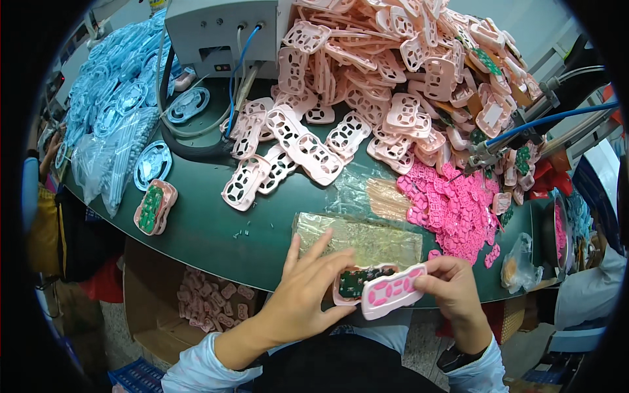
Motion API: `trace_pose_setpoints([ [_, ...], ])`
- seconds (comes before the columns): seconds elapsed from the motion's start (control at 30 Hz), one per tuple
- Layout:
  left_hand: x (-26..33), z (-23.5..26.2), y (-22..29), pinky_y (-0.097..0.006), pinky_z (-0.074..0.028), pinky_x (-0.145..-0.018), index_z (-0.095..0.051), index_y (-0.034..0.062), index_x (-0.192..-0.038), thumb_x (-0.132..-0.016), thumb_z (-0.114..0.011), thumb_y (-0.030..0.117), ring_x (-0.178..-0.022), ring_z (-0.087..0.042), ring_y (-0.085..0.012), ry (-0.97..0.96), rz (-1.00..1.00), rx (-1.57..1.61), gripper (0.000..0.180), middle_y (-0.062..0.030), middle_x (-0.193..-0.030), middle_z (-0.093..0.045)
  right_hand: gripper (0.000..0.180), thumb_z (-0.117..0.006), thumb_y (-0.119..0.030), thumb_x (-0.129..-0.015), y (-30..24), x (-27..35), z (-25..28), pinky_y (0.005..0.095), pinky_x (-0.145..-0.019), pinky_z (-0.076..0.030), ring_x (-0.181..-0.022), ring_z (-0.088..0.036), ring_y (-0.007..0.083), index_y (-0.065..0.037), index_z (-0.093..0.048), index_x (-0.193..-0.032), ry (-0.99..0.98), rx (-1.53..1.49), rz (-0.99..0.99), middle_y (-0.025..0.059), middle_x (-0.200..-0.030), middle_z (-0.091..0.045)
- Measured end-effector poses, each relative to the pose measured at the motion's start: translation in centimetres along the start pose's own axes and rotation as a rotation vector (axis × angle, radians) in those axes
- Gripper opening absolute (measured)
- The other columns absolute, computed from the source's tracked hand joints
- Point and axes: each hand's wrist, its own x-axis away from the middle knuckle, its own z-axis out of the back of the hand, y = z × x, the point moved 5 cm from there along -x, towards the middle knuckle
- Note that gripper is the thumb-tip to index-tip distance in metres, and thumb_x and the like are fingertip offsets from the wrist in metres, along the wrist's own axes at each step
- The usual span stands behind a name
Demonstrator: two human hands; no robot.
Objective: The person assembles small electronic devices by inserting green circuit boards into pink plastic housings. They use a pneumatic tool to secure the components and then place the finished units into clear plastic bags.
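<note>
My left hand (304,281) grips a pale pink casing half (341,300) by its left side, the thumb at the near edge and some fingers spread above. Inside that half lies a green circuit board (352,281). Between thumb and fingers, my right hand (452,288) pinches a pale pink front cover (393,302) with bright pink buttons showing in its openings. The cover is tilted and overlaps the right part of the casing half. Just beyond both hands lies a block wrapped in clear yellowish tape (377,239).
Pale pink covers (314,157) pile up at the back of the green table (196,229). Pink button pads (452,209) heap at right. Blue parts (124,85) and a grey machine box (223,33) stand at back left. A casing with board (154,206) lies left; a cardboard box (157,295) sits below.
</note>
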Motion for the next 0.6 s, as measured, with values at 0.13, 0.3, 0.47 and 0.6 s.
trace_pose_setpoints([
  [0.13, 0.0, -0.3, 1.0, -0.037, -0.053, -0.084, -0.046, 0.0034, -0.127, -0.071, -0.076, 0.002, -0.101, -0.063, -0.0283, 0.070, 0.121, 0.390, 0.063, -0.0147, -0.119, -0.055, 0.016, -0.073, -0.001, -0.083, 0.1, 0.4, -1.4, 0.0239, -0.067, -0.054, -0.074, -0.068, 0.0138, 0.007, -0.068, -0.096, 0.030, -0.013, -0.013, 0.0121, -0.085, -0.071],
  [0.3, 0.1, -0.3, 2.2, -0.032, -0.055, -0.077, -0.042, 0.0022, -0.131, -0.073, -0.073, -0.005, -0.097, -0.063, -0.0249, 0.112, 0.070, 0.469, 0.066, -0.0161, -0.116, -0.054, 0.017, -0.072, 0.000, -0.084, -1.0, 0.7, -2.0, 0.0250, -0.070, -0.056, -0.076, -0.068, 0.0143, 0.007, -0.067, -0.098, 0.063, -0.008, 0.057, 0.0123, -0.087, -0.071],
  [0.47, 0.3, -0.3, 2.6, -0.031, -0.056, -0.080, -0.042, 0.0017, -0.131, -0.076, -0.072, -0.004, -0.097, -0.063, -0.0251, 0.130, 0.028, 0.446, 0.063, -0.0169, -0.120, -0.054, 0.016, -0.070, 0.000, -0.085, -1.5, 0.9, -2.3, 0.0252, -0.071, -0.056, -0.077, -0.068, 0.0144, 0.008, -0.066, -0.098, 0.085, 0.053, 0.084, 0.0122, -0.088, -0.071],
  [0.6, 0.9, -1.0, 2.7, -0.031, -0.055, -0.085, -0.043, 0.0006, -0.130, -0.085, -0.068, 0.001, -0.104, -0.063, -0.0220, 0.123, 0.200, 0.802, 0.051, -0.0168, -0.121, -0.056, 0.016, -0.071, -0.001, -0.085, -1.7, 1.1, -2.7, 0.0252, -0.071, -0.056, -0.077, -0.069, 0.0145, 0.007, -0.066, -0.097, 0.114, 0.062, 0.111, 0.0123, -0.088, -0.071],
])
